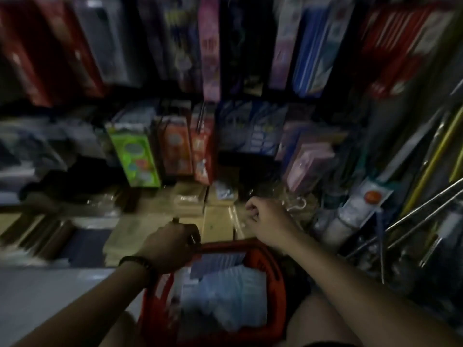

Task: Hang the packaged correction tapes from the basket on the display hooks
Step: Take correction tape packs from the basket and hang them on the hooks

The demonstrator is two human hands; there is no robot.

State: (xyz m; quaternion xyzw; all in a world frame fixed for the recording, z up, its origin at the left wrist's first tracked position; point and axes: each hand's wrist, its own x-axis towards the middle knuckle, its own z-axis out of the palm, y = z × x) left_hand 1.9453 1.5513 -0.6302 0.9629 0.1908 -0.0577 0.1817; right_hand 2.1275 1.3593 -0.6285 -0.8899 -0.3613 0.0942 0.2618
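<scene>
A red plastic basket (278, 279) sits low between my knees, filled with pale blue packaged correction tapes (225, 289). My left hand (172, 244) grips the basket's black handle (194, 234) at the far rim. My right hand (265, 216) is out past the basket with its fingers curled over clear plastic packets on the low shelf; whether it holds anything is lost in the blur. Display hooks (298, 204) with hanging packs fill the dim wall ahead.
Green (135, 159) and orange (176, 151) carded packs hang in the middle row, purple and blue ones to the right. Flat brown boxes (190, 201) lie on the low shelf. Long metal rods (421, 216) slant in at the right. Grey floor lies at lower left.
</scene>
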